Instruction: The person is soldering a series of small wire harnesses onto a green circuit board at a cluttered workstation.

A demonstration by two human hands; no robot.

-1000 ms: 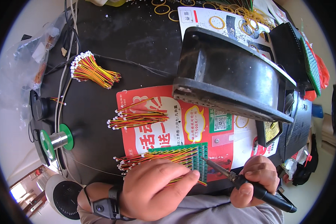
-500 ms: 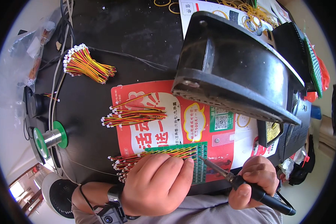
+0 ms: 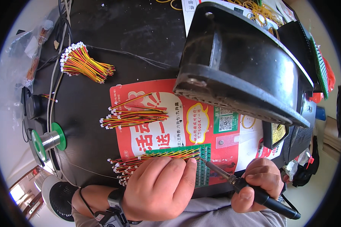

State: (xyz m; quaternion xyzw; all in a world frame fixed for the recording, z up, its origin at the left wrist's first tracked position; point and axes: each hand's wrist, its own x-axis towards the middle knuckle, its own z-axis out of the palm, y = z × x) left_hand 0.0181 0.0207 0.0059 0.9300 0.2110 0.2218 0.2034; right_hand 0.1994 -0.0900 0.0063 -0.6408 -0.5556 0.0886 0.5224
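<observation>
My right hand (image 3: 260,185) grips a black-handled soldering iron (image 3: 236,183), its tip touching or just above the green circuit board (image 3: 204,174) right of my left fingertips. My left hand (image 3: 159,189) lies over the board with its fingers curled and pressed together on a thin connector wire near that tip; the fingertips' undersides are hidden. Red, black and yellow wires (image 3: 174,154) run side by side across the board, their white plugs (image 3: 121,170) sticking out past its left edge. Farther off, a loose pile of similar wires (image 3: 134,118) rests on a red printed sheet (image 3: 115,100).
A large black fan-like housing (image 3: 246,49) stands at far right, beside a holder with yellow cleaning material (image 3: 279,134). A tied wire bundle (image 3: 88,63) and a green solder spool (image 3: 51,140) are at left. Rubber bands (image 3: 259,17) lie at the back.
The view has shifted slightly, so the wire bundle and spool appear a little farther left. The iron's tip sits slightly closer to my left fingertips. Both hands keep their hold.
</observation>
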